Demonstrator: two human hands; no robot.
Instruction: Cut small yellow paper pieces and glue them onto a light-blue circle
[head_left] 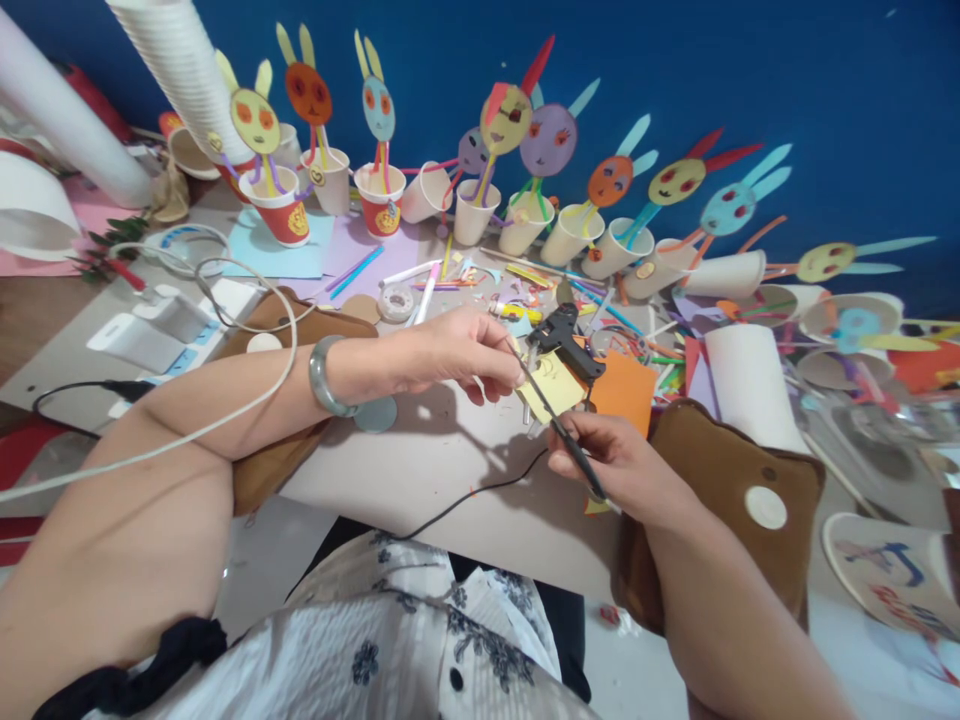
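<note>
My right hand [604, 455] is closed around the thicker end of a slim black tool [574, 447], whose kind I cannot make out. The tool slants up and left to my left hand [469, 355], where thumb and forefinger pinch at its thin end. Just behind it is a piece of yellow paper [559, 385] with drawn lines. Beyond the paper lies a black glue gun [566, 340], next to a sheet of orange paper [626, 390].
Several paper cups [525, 225] holding paper rabbit figures line the back by the blue wall. Paper scraps and coloured sticks are strewn before them. A white cable [247, 415] crosses over my left arm. Brown pouches [742, 500] flank the work area; a power strip [176, 345] is at left.
</note>
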